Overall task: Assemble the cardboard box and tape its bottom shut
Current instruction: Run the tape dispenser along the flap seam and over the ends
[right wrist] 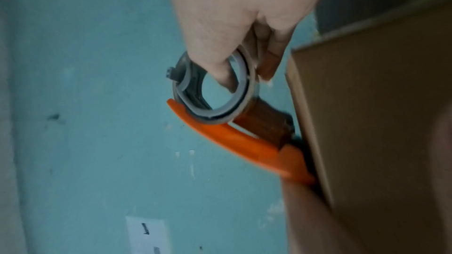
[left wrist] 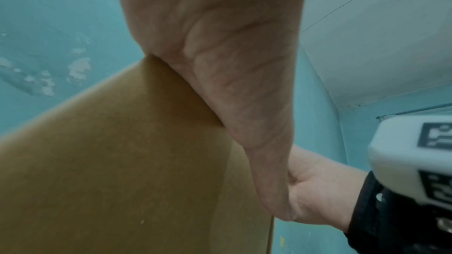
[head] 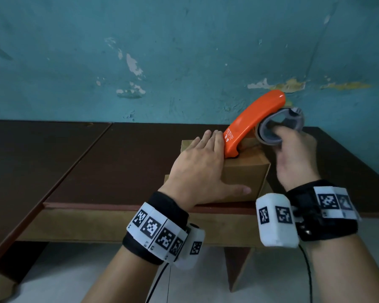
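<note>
So that its upturned bottom flaps stay flat for taping, the small brown cardboard box (head: 239, 173), standing near the front edge of the dark brown wooden table (head: 96, 162), is pressed down by the flat, spread left hand (head: 201, 169), while the orange plastic tape dispenser (head: 253, 123), grasped through its grey roll core by the right hand (head: 293, 154), is tilted nose-down onto the box top, apparently to anchor the tape.
</note>
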Demonstrator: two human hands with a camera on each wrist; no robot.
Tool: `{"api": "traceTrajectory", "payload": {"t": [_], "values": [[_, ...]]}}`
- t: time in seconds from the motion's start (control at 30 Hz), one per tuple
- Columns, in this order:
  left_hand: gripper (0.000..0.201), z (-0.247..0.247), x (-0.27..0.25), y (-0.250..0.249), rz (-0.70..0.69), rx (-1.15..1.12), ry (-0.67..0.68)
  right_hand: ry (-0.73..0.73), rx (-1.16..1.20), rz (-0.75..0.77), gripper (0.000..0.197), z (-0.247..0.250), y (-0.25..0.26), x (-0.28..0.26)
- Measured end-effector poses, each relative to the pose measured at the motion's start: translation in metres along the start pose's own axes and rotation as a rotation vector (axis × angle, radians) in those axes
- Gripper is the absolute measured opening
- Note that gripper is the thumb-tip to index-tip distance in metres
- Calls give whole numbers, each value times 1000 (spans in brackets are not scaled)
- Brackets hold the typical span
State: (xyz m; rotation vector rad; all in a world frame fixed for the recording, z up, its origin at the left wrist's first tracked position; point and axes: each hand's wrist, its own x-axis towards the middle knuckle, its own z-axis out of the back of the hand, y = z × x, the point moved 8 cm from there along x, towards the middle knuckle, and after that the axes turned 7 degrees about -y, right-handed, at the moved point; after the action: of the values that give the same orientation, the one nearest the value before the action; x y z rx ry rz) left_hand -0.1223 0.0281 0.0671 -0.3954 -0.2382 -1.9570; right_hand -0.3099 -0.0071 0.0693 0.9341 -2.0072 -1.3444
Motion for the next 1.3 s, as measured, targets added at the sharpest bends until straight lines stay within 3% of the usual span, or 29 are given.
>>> {"api": "traceTrajectory", "payload": {"t": [0.07,0.2,0.43,0.8,1.0,1.23,1.3], "values": [[137,0,0,0,1,0,0,40,-45,-2,16,-10,-6,-8],[132,-1,0,0,-4,9,-13,69,-144,194,22,-16,11,-15],[103,1,1,5,0,-19,-73,94,-222,234,28,-17,19,-6],[97,-4,2,6,-40,-6,-58,13,-271,244,32,16,35,16],[96,-5,3,7,-36,-6,-50,-80,-443,377,40,32,47,22],[83,-5,1,5,-62,-12,-14,-20,-646,512,32,21,59,19],[88,-4,0,4,-51,-23,0,-8,-686,522,32,17,62,18]]}}
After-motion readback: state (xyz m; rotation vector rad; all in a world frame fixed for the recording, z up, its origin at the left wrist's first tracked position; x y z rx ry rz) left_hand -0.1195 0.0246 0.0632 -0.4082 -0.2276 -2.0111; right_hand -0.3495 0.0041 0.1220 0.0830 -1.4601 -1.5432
